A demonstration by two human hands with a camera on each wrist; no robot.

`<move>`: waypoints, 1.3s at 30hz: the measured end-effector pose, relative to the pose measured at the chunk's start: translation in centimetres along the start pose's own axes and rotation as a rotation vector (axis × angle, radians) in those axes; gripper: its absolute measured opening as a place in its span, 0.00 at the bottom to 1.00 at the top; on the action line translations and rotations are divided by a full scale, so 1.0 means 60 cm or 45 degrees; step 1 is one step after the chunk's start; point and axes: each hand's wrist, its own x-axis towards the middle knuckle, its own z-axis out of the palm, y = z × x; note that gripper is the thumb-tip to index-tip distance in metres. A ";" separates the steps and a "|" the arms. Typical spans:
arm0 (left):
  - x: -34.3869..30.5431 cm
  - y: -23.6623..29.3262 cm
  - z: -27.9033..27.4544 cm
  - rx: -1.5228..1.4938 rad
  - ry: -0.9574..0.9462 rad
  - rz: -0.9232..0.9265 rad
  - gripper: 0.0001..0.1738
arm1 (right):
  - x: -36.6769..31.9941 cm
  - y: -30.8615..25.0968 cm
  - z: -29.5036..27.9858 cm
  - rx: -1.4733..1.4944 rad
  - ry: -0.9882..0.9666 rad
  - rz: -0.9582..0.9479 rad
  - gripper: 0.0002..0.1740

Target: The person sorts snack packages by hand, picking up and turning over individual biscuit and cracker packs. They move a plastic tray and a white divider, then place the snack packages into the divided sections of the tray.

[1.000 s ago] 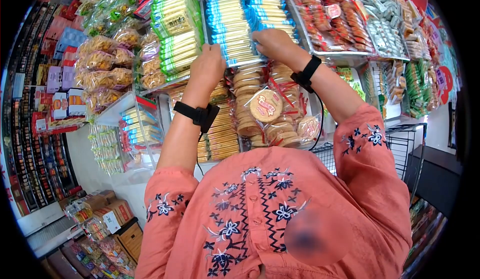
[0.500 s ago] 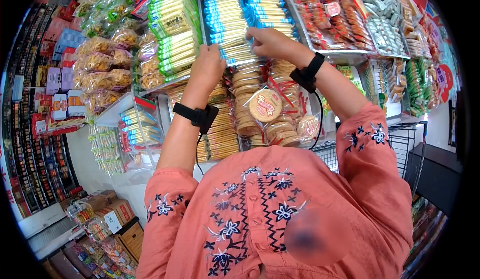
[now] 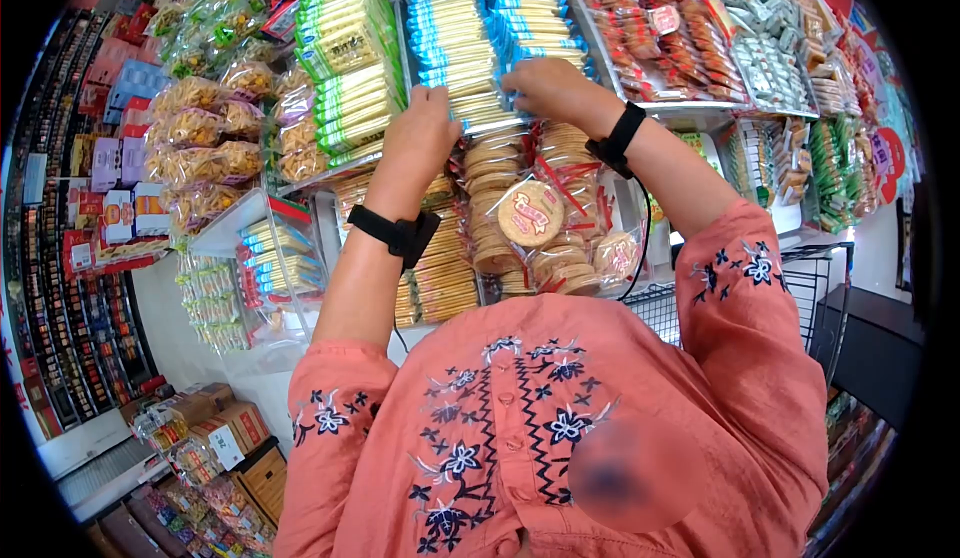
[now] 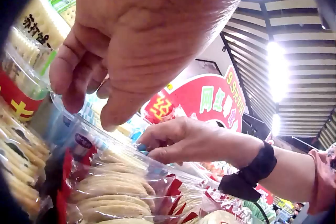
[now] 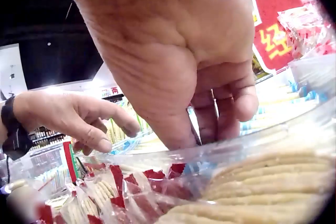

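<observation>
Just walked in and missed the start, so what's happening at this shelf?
A person in a shop has both hands at a clear tray of blue-wrapped biscuit packs. The left hand hovers loosely curled at its front edge, holding nothing. The right hand has its fingertips down among the packs; whether it grips one is unclear. Bags of round biscuits sit just below.

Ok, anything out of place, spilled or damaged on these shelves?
Nothing looks spilled or torn. The left hand and right hand are at the tray of blue biscuit packs, which lie in tidy rows. Below, one round cracker faces outward while its neighbours stand on edge. That is mildly odd, but possibly just packaging.
</observation>
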 end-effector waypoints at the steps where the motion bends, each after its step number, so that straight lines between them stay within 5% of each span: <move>1: 0.002 0.003 -0.002 0.000 0.004 0.016 0.29 | 0.004 0.001 0.001 -0.002 -0.021 -0.003 0.09; 11: 0.038 -0.004 0.034 0.169 0.201 0.361 0.27 | 0.011 -0.015 -0.011 0.131 0.085 0.019 0.07; 17: 0.059 0.007 0.053 0.062 0.219 0.339 0.23 | 0.018 -0.017 -0.007 0.230 0.187 0.006 0.08; 26: 0.079 -0.004 0.063 0.116 0.215 0.331 0.19 | -0.011 0.013 -0.014 0.172 -0.075 0.072 0.10; 39: 0.085 0.001 0.051 0.145 0.041 0.222 0.22 | -0.006 -0.010 0.009 0.179 0.105 0.049 0.06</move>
